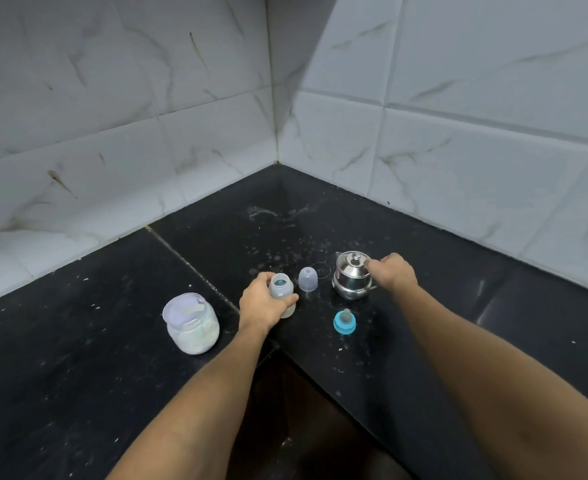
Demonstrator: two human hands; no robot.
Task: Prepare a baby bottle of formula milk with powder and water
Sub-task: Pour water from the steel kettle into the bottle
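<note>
The open baby bottle [281,294] stands on the tabletop [77,341], our left hand [263,304] wrapped round its middle, fingers [287,300] curled shut on it. It looks light, smooth plastic, easily tipped; we judge that grip right. Beyond our fingertips, our right hand [391,275] closes at the steel kettle [352,280] handle; the powder jar [192,323] sits outside our left wrist.
</note>
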